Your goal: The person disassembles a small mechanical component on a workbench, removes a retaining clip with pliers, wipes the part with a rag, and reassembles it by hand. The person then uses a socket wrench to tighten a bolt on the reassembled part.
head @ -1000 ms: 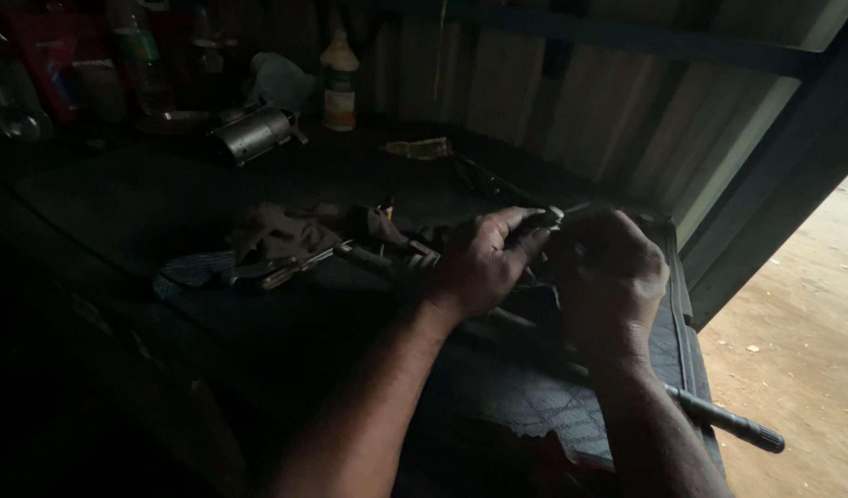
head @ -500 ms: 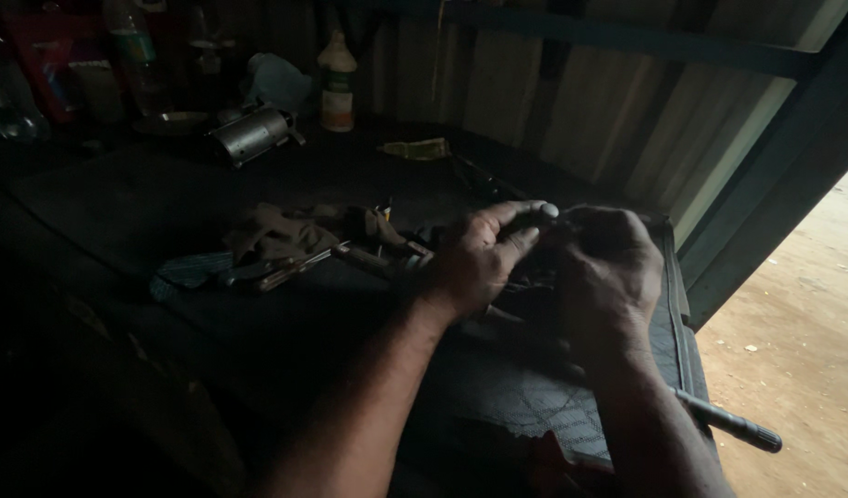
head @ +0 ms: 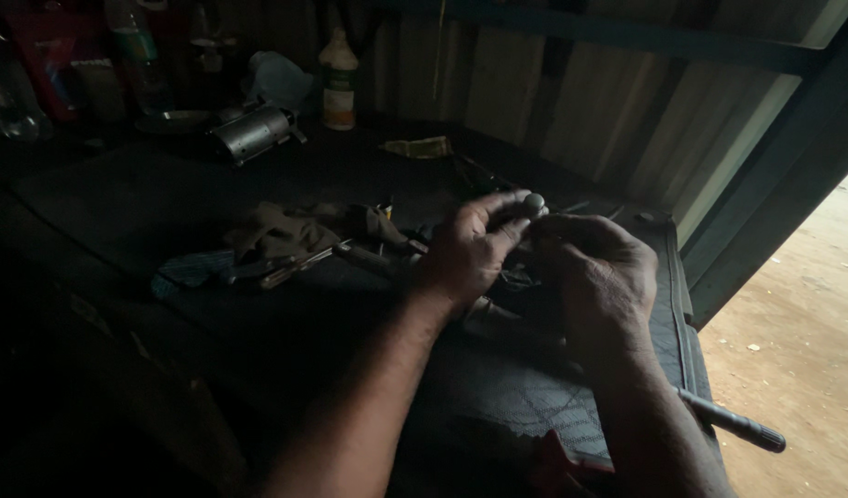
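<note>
My left hand and my right hand meet over the middle of a dark workbench. Between the fingertips of both hands sits a small round pale metal part; the left thumb and fingers pinch it from the left, the right fingers close on it from the right. What lies under the hands is hidden in shadow.
A rag and several hand tools lie left of the hands. A metal cylinder, a pale bottle and other bottles stand at the back. A pen-like tool juts over the bench's right edge, by a corrugated wall.
Both hands stay together on the small part, with only slight shifts of the fingers; the view has drifted a little.
</note>
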